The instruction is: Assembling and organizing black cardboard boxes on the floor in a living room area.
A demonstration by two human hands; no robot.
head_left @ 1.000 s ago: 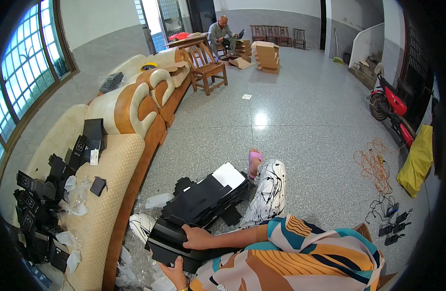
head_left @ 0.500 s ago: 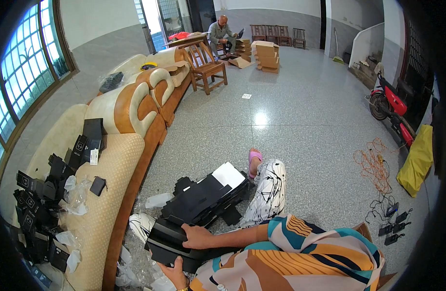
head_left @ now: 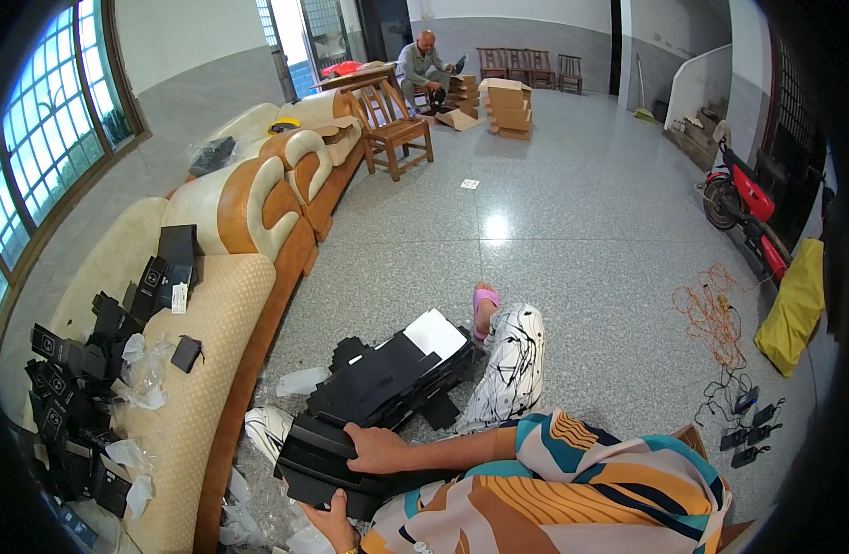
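A black cardboard box, its panels partly folded, lies across my lap between both hands. My right hand is closed on its upper panel, thumb on top. At the near side my left hand grips the lower edge, with the thumb pressed on the front panel. Just beyond the box, a stack of flat black cardboard pieces lies near my legs, with a white sheet on its far end.
To the left, a beige sofa holds several small black boxes and crumpled clear plastic. Orange cable and black adapters lie on the floor at right. A person sits far back beside stacked brown cartons.
The black box's panels have shifted slightly apart and tilted in my hands. The far person's hand has moved a little lower.
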